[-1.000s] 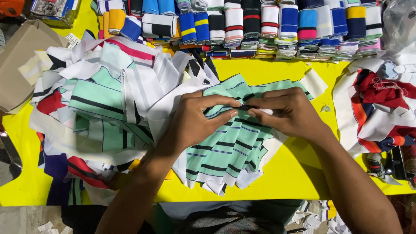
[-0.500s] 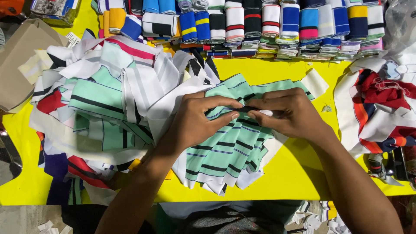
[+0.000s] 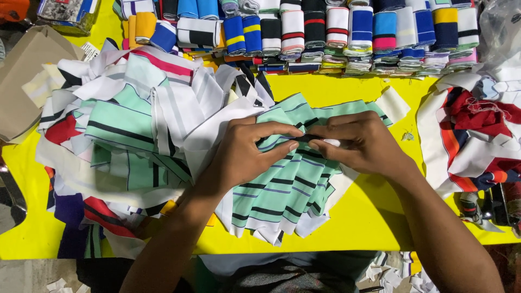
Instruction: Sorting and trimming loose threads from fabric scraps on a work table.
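Head view shows your left hand and right hand pinching the mint striped collar stack on the yellow table. Keep both grips tight and edges aligned.

— What sort of place is this?
— A garment workshop. A yellow worktable is heaped with striped knit collar strips at nine o'clock.
— Anything else?
— Folded rib-knit bundles line twelve o'clock, fabric offcuts litter the floor at six, and a cardboard box sits at ten.
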